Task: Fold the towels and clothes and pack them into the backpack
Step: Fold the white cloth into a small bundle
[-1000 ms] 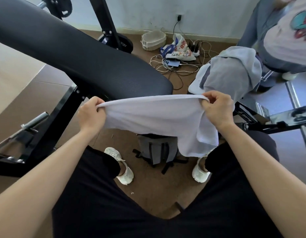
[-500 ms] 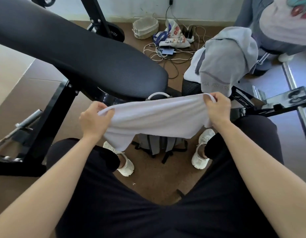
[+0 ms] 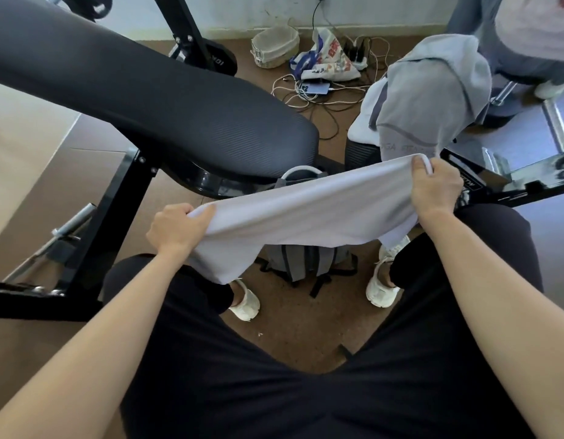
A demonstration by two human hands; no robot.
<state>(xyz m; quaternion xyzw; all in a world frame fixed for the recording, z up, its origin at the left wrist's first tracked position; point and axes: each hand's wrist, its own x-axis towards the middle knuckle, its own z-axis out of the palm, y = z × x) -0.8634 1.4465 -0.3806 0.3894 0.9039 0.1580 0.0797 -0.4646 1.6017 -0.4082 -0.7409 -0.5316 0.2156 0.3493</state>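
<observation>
1. Your left hand (image 3: pixel 176 228) and right hand (image 3: pixel 435 185) each pinch one end of the white towel (image 3: pixel 306 213), held in the air over the backpack (image 3: pixel 306 263) on the floor (image 3: pixel 290 337).
2. Pull it flat, then bring the ends together evenly.

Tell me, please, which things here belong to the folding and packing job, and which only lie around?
Job: white towel, held by left hand and right hand; grey backpack; grey clothes.
Lying about: basket; printed bag; phone; cables.

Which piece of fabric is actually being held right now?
The white towel, stretched between the left hand and right hand; the grey garment hangs draped beyond them, untouched.
</observation>
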